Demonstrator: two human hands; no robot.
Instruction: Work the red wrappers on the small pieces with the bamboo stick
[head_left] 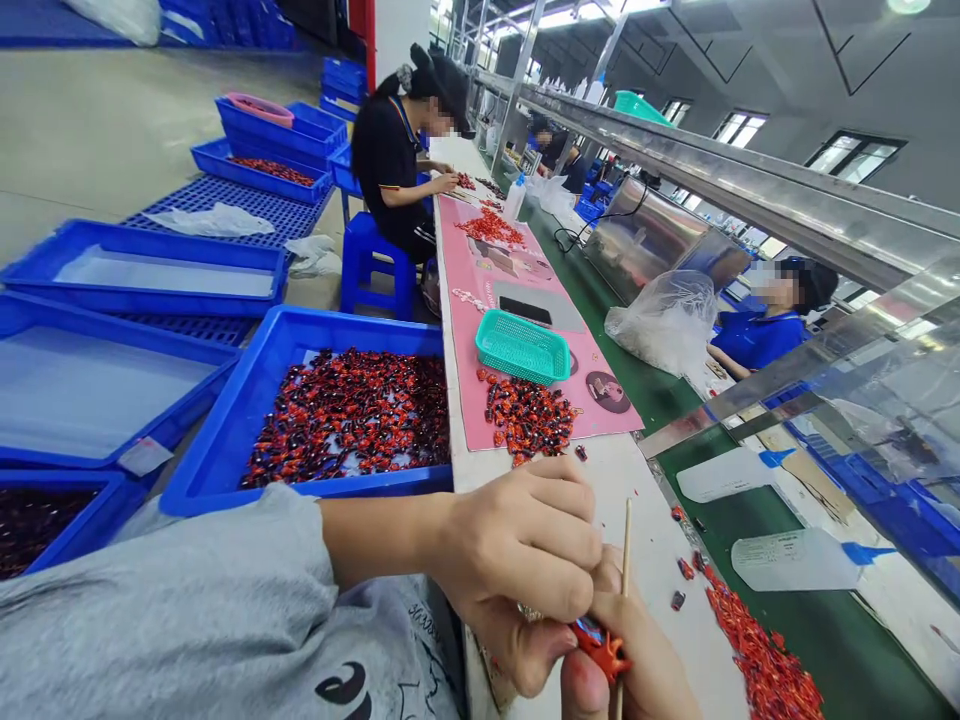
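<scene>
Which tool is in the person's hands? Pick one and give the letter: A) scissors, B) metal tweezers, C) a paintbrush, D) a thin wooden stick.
D. A thin wooden stick stands upright in the right hand, beside the small red piece held close to the left hand.
</scene>
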